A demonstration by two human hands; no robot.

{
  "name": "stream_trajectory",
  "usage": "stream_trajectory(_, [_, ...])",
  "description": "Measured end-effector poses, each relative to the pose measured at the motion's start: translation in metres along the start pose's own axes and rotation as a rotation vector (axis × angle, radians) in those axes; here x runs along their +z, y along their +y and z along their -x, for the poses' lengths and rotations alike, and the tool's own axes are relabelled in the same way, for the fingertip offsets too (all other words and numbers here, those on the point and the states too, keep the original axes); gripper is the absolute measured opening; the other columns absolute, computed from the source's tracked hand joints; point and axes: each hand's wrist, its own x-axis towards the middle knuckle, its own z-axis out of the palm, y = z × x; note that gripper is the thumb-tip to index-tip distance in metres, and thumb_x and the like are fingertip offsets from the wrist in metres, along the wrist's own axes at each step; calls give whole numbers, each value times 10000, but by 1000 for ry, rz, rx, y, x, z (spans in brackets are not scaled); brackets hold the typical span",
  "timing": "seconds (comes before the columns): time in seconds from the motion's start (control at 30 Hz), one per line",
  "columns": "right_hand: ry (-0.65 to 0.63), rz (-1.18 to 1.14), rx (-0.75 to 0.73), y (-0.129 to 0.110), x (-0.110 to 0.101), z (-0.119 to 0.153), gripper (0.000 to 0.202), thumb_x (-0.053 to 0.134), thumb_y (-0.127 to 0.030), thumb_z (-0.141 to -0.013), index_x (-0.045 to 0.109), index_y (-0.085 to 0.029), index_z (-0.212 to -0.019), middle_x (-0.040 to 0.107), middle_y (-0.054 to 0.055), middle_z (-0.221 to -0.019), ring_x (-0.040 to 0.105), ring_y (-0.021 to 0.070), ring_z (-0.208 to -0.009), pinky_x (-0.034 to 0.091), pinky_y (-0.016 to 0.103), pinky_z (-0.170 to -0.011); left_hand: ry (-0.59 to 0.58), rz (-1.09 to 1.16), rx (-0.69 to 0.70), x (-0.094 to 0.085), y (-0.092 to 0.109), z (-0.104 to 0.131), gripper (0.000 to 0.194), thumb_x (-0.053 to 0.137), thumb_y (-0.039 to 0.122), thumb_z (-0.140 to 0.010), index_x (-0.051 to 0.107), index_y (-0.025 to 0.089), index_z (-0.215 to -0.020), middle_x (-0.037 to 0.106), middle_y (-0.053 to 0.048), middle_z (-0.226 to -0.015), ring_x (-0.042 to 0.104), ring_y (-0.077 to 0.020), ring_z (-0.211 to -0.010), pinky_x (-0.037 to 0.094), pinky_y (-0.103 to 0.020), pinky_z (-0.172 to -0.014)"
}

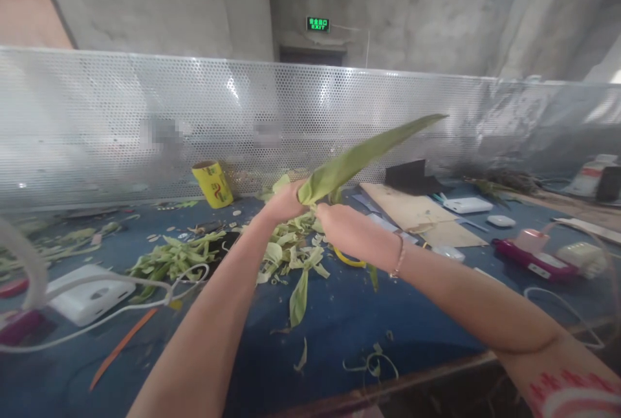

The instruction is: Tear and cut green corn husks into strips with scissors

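A long green leaf (359, 156) rises to the upper right from between my two hands, its wide base gathered and its tip pointing right. My left hand (287, 203) is wrapped round the gathered base. Close beside it, my right hand (342, 227) is closed at the lower end of the same leaf, with its fingertips partly hidden. Beneath both hands lies a pile of pale green leaf scraps (286, 253) on the blue table surface (272, 360). Part of a yellow ring (350, 259) shows below my right hand.
Left stand a yellow roll (212, 184), a heap of green strips (177, 256), a white device (90, 294) with cables and an orange strip (123, 347). Right are brown cardboard (412, 208) and a purple power strip (533, 261). A perforated metal screen (194, 101) runs behind.
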Motion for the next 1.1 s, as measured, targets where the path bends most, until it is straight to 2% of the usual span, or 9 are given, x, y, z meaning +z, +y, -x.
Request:
stream_trajectory(0.13, [-19, 53, -12, -6, -7, 8, 244, 393, -10, -775, 587, -95, -897, 617, 118, -718, 566, 165, -562, 361, 285, -498, -24, 24, 24, 1, 8, -1, 106, 505, 165, -596, 525, 152, -699, 598, -7, -666, 570, -147, -684, 429, -226, -613])
stream_trajectory(0.33, [-86, 187, 43, -13, -15, 17, 305, 409, -3, -754, 583, -78, -993, 610, 90, -638, 571, 174, -518, 335, 278, -436, -77, 33, 63, 3, 14, -2, 91, 510, 166, -591, 493, 164, -680, 577, 6, -643, 517, -124, -615, 385, -221, -549])
stream_trajectory(0.47, [-105, 280, 0, -14, -17, 23, 273, 420, 1, -756, 602, -83, -941, 625, 98, -672, 587, 173, -543, 345, 278, -454, -86, 36, 97, 7, 14, -3, 100, 505, 142, -577, 463, 168, -663, 544, 16, -623, 474, -105, -594, 360, -212, -536])
stream_trajectory(0.63, [-63, 350, -25, -16, -17, 29, 228, 447, 27, -744, 613, -95, -840, 631, 80, -674, 581, 148, -541, 349, 262, -471, -109, 70, 111, 9, 16, -4, 105, 505, 135, -572, 438, 166, -646, 505, 27, -599, 438, -90, -571, 329, -206, -517])
stream_trajectory(0.77, [-34, 334, -12, -17, -17, 29, 222, 448, 30, -738, 614, -98, -812, 616, 58, -636, 562, 134, -520, 341, 255, -466, -104, 102, 110, 8, 16, -5, 102, 507, 127, -569, 462, 159, -655, 529, 22, -619, 461, -96, -596, 348, -203, -540])
stream_trajectory(0.87, [-34, 376, -56, -17, -16, 30, 243, 449, 48, -726, 625, -109, -785, 631, 63, -668, 572, 140, -550, 372, 263, -497, -88, 119, 110, 9, 12, -4, 114, 512, 120, -562, 477, 157, -664, 538, 18, -630, 470, -101, -603, 355, -207, -544])
stream_trajectory(1.0, [-29, 407, -91, -15, -11, 31, 281, 426, 58, -731, 633, -110, -820, 651, 88, -758, 596, 161, -629, 402, 277, -551, -95, 147, 97, 12, 8, -4, 120, 520, 106, -558, 497, 150, -667, 545, 14, -633, 472, -102, -599, 356, -213, -534])
stream_trajectory(1.1, [10, 339, -50, -12, -7, 31, 244, 437, 36, -741, 616, -107, -825, 626, 70, -688, 571, 147, -578, 389, 272, -539, -111, 173, 70, 18, 8, -6, 136, 548, 96, -565, 535, 135, -694, 577, 3, -674, 505, -116, -642, 384, -218, -565])
